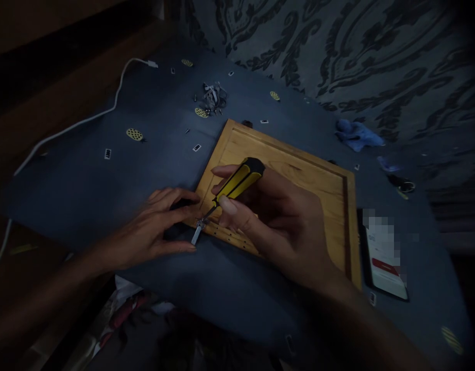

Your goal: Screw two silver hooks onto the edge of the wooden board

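My right hand (pixel 287 221) is closed around the yellow and black handle of a screwdriver (pixel 239 180), which slants down to the left. Its tip meets a small metal hinge (pixel 198 233) at the near left corner of a shallow wooden panel with a raised frame (pixel 291 147). One leaf of the hinge sticks out past the panel's edge. My left hand (pixel 160 224) has its fingers apart around that corner. Its fingertips rest by the panel's side, and the thumb lies close to the hinge leaf. A row of small holes (pixel 230 235) runs along the near edge.
Behind the panel lies a pile of metal hardware (pixel 214 95) with loose screws. A phone (pixel 384 257) with a lit screen lies to the right, a blue cloth (pixel 359 135) at the back right. A white cable (pixel 116 103) crosses the left side of the patterned blue tabletop (pixel 79 185).
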The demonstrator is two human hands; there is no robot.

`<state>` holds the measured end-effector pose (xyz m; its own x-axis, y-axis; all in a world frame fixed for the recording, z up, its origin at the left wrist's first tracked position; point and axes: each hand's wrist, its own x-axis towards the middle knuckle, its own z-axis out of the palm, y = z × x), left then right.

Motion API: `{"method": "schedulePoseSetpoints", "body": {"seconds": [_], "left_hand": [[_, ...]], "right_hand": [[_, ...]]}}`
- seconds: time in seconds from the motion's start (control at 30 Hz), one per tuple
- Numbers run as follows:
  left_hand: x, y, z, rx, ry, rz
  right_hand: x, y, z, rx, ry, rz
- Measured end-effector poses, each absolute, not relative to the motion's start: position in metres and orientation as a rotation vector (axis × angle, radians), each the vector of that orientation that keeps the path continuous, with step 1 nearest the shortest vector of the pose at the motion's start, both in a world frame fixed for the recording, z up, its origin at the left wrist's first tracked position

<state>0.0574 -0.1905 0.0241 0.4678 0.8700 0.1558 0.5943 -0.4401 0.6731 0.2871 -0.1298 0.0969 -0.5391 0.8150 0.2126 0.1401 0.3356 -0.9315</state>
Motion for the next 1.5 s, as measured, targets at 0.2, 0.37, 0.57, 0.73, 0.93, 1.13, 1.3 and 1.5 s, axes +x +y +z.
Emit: {"method": "schedulePoseSetpoints", "body": {"seconds": [0.2,0.37,0.57,0.73,0.93,1.13,1.3,1.5], "left_hand": [[0.057,-0.19,0.025,2.169,1.227,0.655],[0.058,-0.19,0.025,2.168,1.215,0.661],[0.058,-0.191,0.023,2.161,1.234,0.674],[0.058,-0.191,0.021,2.185,1.234,0.69],[0.058,-0.191,0.02,2.213,1.229,0.698],[0.058,-0.192,0.022,2.191,1.232,0.672],[0.058,-0.192,0.021,2.193,1.233,0.675],[0.058,-0.191,0.019,2.191,1.238,0.679]], "right_hand": [[0.285,-0.129,0.097,-0.795,-1.809,1.311],[0.282,-0.13,0.095,-0.803,-1.76,1.302],[0.287,-0.129,0.101,-0.812,-1.879,1.287],[0.284,-0.13,0.094,-0.763,-1.865,1.227],[0.287,-0.135,0.094,-0.892,-1.776,1.012],[0.29,-0.133,0.084,-0.838,-1.847,1.063],[0.289,-0.13,0.076,-0.799,-1.905,1.032],[0.291,-0.129,0.074,-0.785,-2.014,0.884]]}}
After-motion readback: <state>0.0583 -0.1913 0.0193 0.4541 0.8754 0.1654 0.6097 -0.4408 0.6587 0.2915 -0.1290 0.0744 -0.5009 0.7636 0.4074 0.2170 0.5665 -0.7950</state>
